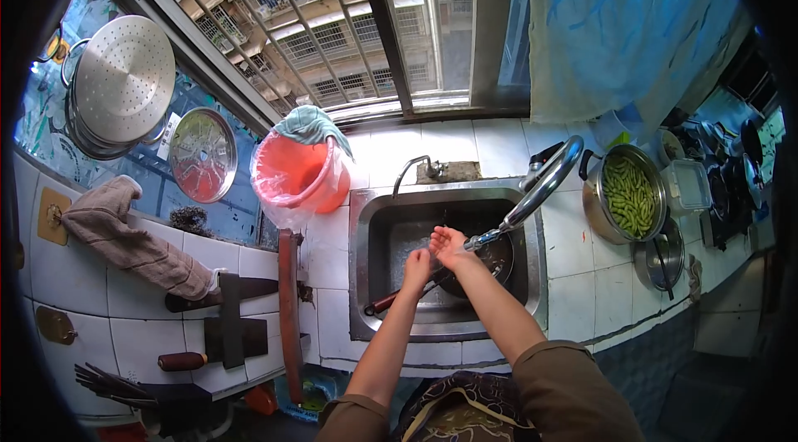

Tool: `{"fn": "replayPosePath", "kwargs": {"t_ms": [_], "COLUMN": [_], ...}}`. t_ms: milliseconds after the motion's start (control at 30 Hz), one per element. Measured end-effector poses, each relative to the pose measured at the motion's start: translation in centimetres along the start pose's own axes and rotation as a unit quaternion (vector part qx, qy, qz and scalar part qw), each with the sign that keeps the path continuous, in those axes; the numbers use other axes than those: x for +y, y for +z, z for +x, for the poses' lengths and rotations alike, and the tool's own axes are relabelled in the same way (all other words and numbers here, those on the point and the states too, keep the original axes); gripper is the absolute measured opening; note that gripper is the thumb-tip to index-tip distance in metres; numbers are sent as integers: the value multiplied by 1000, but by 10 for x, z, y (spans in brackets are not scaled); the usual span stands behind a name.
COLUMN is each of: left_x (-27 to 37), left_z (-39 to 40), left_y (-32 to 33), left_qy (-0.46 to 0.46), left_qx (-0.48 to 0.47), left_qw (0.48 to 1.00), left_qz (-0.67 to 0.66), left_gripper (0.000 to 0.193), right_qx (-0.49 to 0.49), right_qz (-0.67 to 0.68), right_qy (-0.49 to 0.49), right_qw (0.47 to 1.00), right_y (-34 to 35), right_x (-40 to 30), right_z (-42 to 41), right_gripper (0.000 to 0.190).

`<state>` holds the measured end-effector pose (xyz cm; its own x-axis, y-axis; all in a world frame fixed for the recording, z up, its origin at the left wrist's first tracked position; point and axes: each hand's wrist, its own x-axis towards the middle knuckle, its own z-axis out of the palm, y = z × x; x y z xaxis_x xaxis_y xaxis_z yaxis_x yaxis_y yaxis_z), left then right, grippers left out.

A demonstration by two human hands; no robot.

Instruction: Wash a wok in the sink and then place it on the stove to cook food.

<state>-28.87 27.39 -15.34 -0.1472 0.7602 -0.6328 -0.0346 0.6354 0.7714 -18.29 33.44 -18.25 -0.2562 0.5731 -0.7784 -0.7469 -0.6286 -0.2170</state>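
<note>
Both my hands are over a stainless steel sink [360,242]. My left hand [418,267] is curled closed, with nothing seen in it. Just beside it, my right hand [449,246] is palm up with bent fingers, close to the end of a chrome faucet spout [489,236]. Below them in the basin lies a dark pan [499,267], partly hidden by my right forearm. A dark red handle [385,303] reaches toward the basin's left side, beneath my left wrist. Whether water runs from the spout is hard to tell.
A pink bucket [336,183] with a plastic liner and a green cloth [312,124] stands left of the sink. To the right is a pot of green pods [629,196], near a metal bowl [651,267]. Cleavers [249,337] hang on the left wall. A second, thin tap [411,168] rises behind the basin.
</note>
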Motion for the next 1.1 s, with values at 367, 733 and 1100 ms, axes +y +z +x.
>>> {"fn": "replayPosePath", "kwargs": {"t_ms": [367,733,1100], "left_x": [26,-25,-59], "left_z": [18,64,22], "left_y": [62,46,-61], "left_qy": [-19,-146,-80], "left_qx": [-115,-41,-160], "left_qw": [869,955,807], "left_qz": [-480,-253,563], "left_gripper": [29,31,50], "right_qx": [41,-72,63], "right_qz": [-434,-472,-635], "right_qy": [-348,-220,39], "right_qw": [830,851,769], "right_y": [27,-18,-122], "right_x": [1,19,-2], "right_z": [12,-97,-38], "right_gripper": [24,56,36]}}
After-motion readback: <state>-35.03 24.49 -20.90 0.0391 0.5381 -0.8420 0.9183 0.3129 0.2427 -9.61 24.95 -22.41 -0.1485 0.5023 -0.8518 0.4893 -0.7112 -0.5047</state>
